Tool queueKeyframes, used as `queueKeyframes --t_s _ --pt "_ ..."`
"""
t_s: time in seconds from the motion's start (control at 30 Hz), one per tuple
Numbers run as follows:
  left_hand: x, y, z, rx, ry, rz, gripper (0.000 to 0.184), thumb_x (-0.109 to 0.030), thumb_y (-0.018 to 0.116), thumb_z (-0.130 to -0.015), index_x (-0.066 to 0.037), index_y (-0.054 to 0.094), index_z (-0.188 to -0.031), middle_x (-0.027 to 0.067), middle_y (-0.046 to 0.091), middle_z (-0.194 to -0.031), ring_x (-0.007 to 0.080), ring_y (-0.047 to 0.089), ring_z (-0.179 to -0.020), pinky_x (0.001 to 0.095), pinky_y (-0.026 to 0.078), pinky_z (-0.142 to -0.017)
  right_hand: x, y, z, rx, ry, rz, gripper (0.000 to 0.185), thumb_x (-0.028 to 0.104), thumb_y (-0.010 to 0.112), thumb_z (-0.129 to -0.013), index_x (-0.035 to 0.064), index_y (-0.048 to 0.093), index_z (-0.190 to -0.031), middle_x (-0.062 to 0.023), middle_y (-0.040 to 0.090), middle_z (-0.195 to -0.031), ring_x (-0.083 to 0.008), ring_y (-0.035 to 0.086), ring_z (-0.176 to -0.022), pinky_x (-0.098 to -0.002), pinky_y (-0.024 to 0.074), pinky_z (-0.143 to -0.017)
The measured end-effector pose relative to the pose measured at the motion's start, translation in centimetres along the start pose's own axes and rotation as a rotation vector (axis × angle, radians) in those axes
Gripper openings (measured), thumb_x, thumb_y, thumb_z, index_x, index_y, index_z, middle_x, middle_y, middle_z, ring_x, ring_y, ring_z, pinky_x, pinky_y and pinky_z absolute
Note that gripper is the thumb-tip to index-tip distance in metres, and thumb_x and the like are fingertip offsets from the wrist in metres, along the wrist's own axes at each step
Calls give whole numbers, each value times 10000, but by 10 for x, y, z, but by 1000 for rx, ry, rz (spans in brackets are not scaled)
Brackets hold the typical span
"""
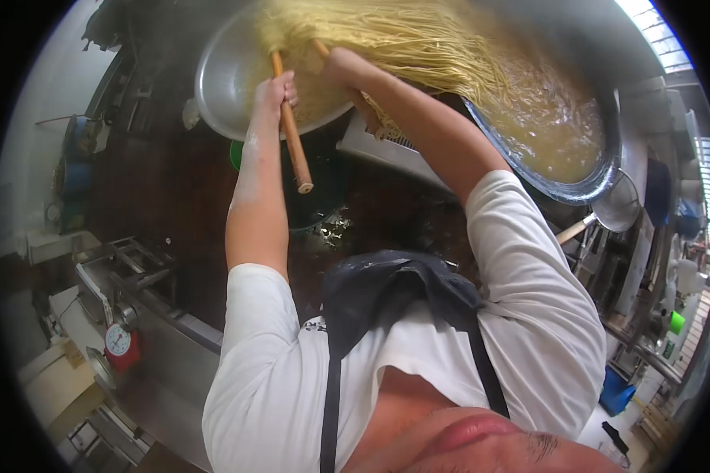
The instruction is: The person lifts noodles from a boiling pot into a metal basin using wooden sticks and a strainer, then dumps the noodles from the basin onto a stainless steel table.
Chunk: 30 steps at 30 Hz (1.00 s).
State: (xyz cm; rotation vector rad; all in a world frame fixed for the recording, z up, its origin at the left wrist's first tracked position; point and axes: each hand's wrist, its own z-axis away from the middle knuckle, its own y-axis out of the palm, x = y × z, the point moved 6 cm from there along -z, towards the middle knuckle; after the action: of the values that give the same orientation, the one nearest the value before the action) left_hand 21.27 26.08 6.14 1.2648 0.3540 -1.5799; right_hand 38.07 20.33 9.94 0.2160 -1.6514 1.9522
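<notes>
My left hand [277, 91] is closed around a thick wooden stick [296, 150], whose near end points down toward me. My right hand [347, 69] grips a second wooden stick [320, 49], partly hidden behind the hand and forearm. A long mass of yellow noodles [418, 39] stretches from the far ends of the sticks across to a large pot [564, 191] on the right. Bubbling, cloudy liquid [556, 118] fills that pot. Below my hands and the noodles is a wide metal bowl [217, 87], steam blurring its far side.
A strainer [615, 201] with a wooden handle rests beside the pot's near right rim. Some noodles hang near a metal ledge [418, 158] between bowl and pot. At left, a red dial scale [121, 347] stands by a metal counter [173, 370]. The floor looks dark and wet.
</notes>
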Motion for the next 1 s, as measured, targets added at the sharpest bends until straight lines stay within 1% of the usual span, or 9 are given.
queueKeyframes --t_s 0.17,0.3,0.4,0.47,0.57,0.63,0.73,0.9,1.0 --pt "88 -88 41 -130 -119 -601 204 -146 632 -879 -53 528 -730 24 458 -525 166 469 -395 320 376 -370 -76 68 50 50 -63 30 287 140 569 -847 2 696 -1065 -201 717 -1002 -365 701 -937 -456 556 -797" --pt "70 -144 128 -153 -310 -815 415 -145 623 -922 -93 453 -1297 -32 381 -539 96 368 -370 290 289 -337 -170 20 136 100 134 214 293 199 450 -956 6 560 -1146 -226 705 -990 -396 684 -949 -509 529 -813" --pt "-10 -196 191 -108 -260 -1177 435 -169 660 -883 -72 523 -1284 19 504 -696 116 487 -543 311 405 -476 -209 -70 221 183 208 201 296 172 537 -926 26 554 -1183 -205 689 -992 -379 662 -971 -491 515 -838" --pt "-95 -169 244 -25 -278 -1452 490 -148 669 -823 -29 546 -1282 103 640 -961 209 603 -857 331 489 -804 -244 -128 280 261 334 206 317 141 602 -895 37 564 -1192 -191 682 -1017 -371 651 -983 -474 513 -848" --pt "-154 -65 293 -132 -190 -1530 480 -87 642 -820 -39 551 -1288 96 654 -1018 224 615 -913 346 488 -870 -300 -207 367 167 444 144 379 62 679 -853 30 579 -1218 -164 689 -1094 -331 652 -1027 -418 515 -894" --pt "-132 4 272 -36 50 -1469 466 -87 643 -832 -58 552 -1288 61 633 -951 189 605 -814 326 504 -757 -365 -235 416 64 525 -56 450 -20 672 -839 27 562 -1274 -138 688 -1149 -251 642 -1091 -364 504 -939" --pt "-51 136 248 91 -468 -808 412 -119 600 -926 -104 491 -1323 -51 388 -638 30 314 -432 219 283 -378 -458 -275 462 -146 549 -17 301 -43 597 -860 11 613 -1155 -152 702 -1118 -249 652 -1095 -364 494 -927" --pt "49 255 222 425 -915 -559 321 -226 588 -984 -104 457 -1251 -42 344 -620 51 323 -413 228 302 -377 -594 -329 476 -31 679 425 223 60 535 -914 45 638 -1111 -216 686 -1020 -340 666 -973 -425 493 -847" --pt "91 297 193 435 -892 -581 202 -233 599 -983 -121 503 -1120 -56 355 -628 48 327 -416 225 304 -378 -621 -319 440 65 631 430 214 114 525 -926 55 654 -1086 -207 691 -1021 -362 660 -964 -448 493 -834"
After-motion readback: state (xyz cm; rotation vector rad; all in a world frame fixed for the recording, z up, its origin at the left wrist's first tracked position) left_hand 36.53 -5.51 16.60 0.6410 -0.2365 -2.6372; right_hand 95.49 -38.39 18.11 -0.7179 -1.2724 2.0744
